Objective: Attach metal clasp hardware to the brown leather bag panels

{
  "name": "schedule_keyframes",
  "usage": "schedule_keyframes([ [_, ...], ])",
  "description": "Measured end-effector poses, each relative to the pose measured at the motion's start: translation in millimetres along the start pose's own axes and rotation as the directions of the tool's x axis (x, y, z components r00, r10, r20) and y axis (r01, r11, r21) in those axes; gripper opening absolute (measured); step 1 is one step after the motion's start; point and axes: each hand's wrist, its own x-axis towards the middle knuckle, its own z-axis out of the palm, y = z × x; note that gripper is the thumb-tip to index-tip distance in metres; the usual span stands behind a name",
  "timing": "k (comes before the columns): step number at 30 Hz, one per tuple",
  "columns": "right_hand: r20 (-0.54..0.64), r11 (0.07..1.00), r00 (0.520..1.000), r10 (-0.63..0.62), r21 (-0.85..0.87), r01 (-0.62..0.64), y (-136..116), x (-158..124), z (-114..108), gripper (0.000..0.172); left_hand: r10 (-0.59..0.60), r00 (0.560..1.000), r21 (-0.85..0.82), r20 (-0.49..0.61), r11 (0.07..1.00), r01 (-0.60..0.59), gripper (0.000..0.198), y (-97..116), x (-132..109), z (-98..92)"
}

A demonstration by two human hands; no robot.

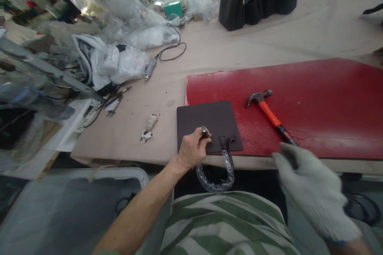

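Observation:
My bare left hand [193, 149] is closed in a pinch around a short metal punch [204, 130], its round end facing up. The punch stands over a dark brown leather panel [205, 115]; its lower tip is hidden by my fingers. Attached at the panel's near edge is a curved bag handle [216, 187] wrapped in clear plastic, hanging over the table edge. My right hand [311, 187], in a white knit glove and blurred, is at the grip end of a claw hammer [271, 115]. Its thumb and fingers look apart. The orange-and-black hammer lies on the red board.
A red board [329, 107] lies under the panel and hammer. Cutting pliers [149, 128] and a corded rotary tool [150, 68] rest to the left. Plastic-wrapped items [128, 61] crowd the far left. Black handbags [257, 2] stand at the back.

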Motion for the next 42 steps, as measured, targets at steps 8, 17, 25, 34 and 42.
schedule_keyframes([
  [8, 0.212, 0.865, 0.976, 0.042, -0.497, 0.070, -7, 55, -13, 0.044, 0.027, 1.000, 0.012, 0.010, 1.000, -0.027, 0.012, 0, 1, -0.1],
  [17, 0.324, 0.981, 0.928, 0.184, -0.122, -0.152, -13, 66, -25, 0.038, 0.054, 0.997, 0.100, 0.048, 0.993, -0.059, 0.014, -2, 1, 2.4],
  [25, 0.359, 0.584, 0.933, -0.028, 0.763, -0.276, -64, 14, -83, 0.039, 0.089, 0.995, 0.130, 0.056, 0.987, -0.095, 0.016, -8, 1, 6.2],
  [34, 0.128, 0.879, 0.925, -0.357, 0.381, 0.286, -71, 8, -85, 0.034, 0.082, 0.994, 0.113, 0.075, 0.989, -0.090, 0.016, -11, 2, 7.0],
  [42, 0.186, 0.885, 0.895, -0.406, 0.324, 0.334, -72, 6, -87, 0.036, 0.105, 0.992, 0.132, 0.071, 0.985, -0.114, 0.017, -15, 2, 8.8],
])
